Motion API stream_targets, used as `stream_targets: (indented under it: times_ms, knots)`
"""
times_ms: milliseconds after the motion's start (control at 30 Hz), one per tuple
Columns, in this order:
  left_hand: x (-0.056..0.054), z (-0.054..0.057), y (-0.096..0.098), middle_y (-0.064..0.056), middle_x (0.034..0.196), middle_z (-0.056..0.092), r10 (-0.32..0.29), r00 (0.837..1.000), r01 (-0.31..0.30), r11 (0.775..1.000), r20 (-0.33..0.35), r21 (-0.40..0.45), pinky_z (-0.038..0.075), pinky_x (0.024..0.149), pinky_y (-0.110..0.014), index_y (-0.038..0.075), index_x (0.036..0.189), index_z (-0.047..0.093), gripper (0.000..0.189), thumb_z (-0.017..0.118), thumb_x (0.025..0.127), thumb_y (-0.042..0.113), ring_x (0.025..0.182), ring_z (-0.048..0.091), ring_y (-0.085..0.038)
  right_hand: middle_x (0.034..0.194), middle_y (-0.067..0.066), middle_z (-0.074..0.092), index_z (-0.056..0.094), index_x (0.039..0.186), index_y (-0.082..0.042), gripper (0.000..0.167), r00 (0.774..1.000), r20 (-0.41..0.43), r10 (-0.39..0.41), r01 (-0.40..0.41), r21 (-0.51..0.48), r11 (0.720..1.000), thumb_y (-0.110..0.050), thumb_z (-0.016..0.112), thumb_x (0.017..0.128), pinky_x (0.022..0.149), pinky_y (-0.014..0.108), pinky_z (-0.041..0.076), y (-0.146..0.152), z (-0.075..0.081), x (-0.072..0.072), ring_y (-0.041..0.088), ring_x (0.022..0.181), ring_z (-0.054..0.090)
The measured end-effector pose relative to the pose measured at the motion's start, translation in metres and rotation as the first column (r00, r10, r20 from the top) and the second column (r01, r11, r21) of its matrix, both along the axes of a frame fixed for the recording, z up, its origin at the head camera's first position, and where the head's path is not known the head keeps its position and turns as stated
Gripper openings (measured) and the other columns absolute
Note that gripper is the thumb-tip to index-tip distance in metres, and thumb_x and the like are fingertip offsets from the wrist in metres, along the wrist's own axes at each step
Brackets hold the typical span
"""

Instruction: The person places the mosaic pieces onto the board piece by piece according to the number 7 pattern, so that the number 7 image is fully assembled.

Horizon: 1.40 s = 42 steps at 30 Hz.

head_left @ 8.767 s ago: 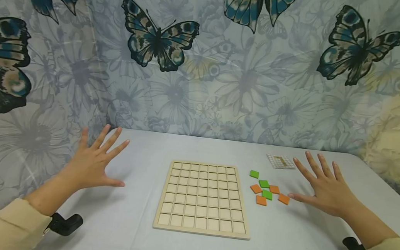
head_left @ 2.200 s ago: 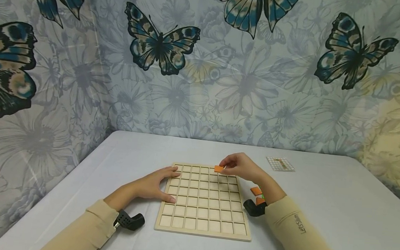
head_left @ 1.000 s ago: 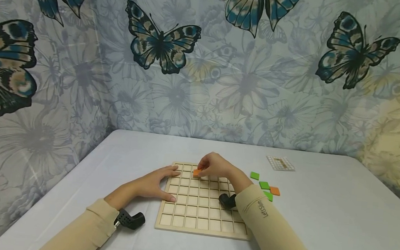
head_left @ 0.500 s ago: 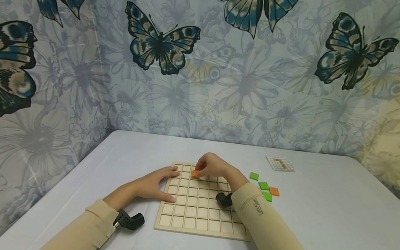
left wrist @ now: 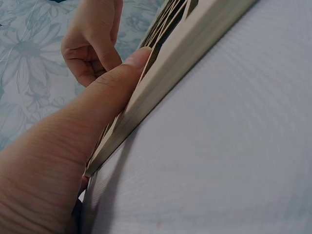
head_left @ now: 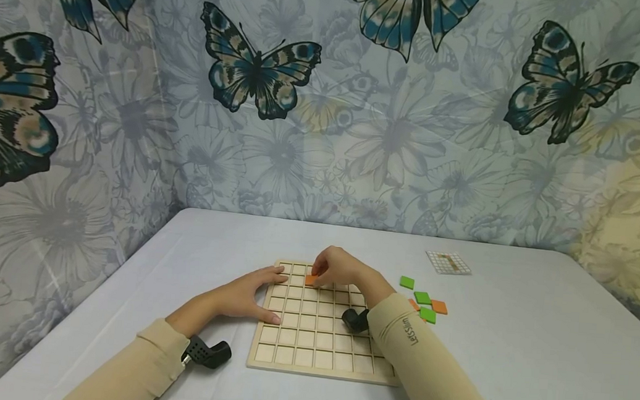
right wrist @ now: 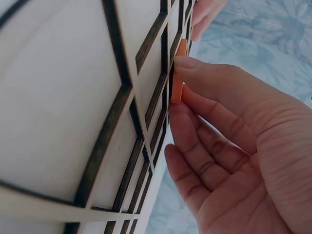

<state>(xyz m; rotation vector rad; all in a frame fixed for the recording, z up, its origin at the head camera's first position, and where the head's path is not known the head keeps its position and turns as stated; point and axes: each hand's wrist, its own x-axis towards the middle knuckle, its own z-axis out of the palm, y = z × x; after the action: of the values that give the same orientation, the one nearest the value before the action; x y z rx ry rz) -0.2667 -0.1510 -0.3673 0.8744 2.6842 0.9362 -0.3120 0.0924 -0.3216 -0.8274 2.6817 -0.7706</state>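
A square wooden grid board (head_left: 288,337) with shallow cells lies on the table. My left hand (head_left: 243,294) rests at its left edge, fingers spread, with the thumb on the frame; in the left wrist view that thumb crosses the board's edge. Over the far part of the grid, my right hand (head_left: 342,268) pinches a square orange tile (head_left: 310,280) between thumb and fingers. The right wrist view has the tile (right wrist: 177,92) right at a cell near the board's far side, its remaining fingers loosely curled below. The right forearm hides part of the board's right side.
Right of the board lie green tiles (head_left: 421,297) and orange tiles (head_left: 439,307), some partly behind the right sleeve. A small card with a printed grid (head_left: 448,263) lies farther back on the white table (head_left: 533,339). A butterfly-patterned cloth (head_left: 356,165) hangs behind.
Earlier both hands were spread above the table. Since then, the left came to the board's edge, and the right carried an orange tile leftward over the grid, lately lowering it slightly.
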Motion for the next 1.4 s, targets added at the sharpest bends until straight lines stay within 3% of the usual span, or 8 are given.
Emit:
stream_targets:
  times_ms: [833,1400]
  knots:
    - [-0.003,-0.002,0.0,-0.002,0.155,0.023,0.001,1.0,-0.001,1.0,-0.013,-0.018,0.018,0.114,-0.055,0.02,0.14,0.042,0.086,0.077,0.068,0.051,0.144,0.015,-0.03,0.094,0.005,0.07,0.071,0.094,-0.004,0.019,0.999,0.006,-0.035,0.034,0.022,0.999,-0.012,0.075,0.077,0.076,0.026,0.054,0.002,0.002,-0.001,0.013,0.085,0.064]
    - [-0.001,-0.001,-0.001,-0.003,0.155,0.023,0.004,1.0,-0.004,1.0,-0.001,-0.009,0.018,0.113,-0.056,0.019,0.14,0.042,0.086,0.078,0.068,0.05,0.144,0.015,-0.031,0.102,0.007,0.069,0.07,0.102,-0.003,0.027,0.999,0.03,-0.031,0.034,-0.093,0.995,-0.015,0.074,0.079,0.082,0.029,0.053,0.008,0.009,0.013,0.017,0.093,0.064]
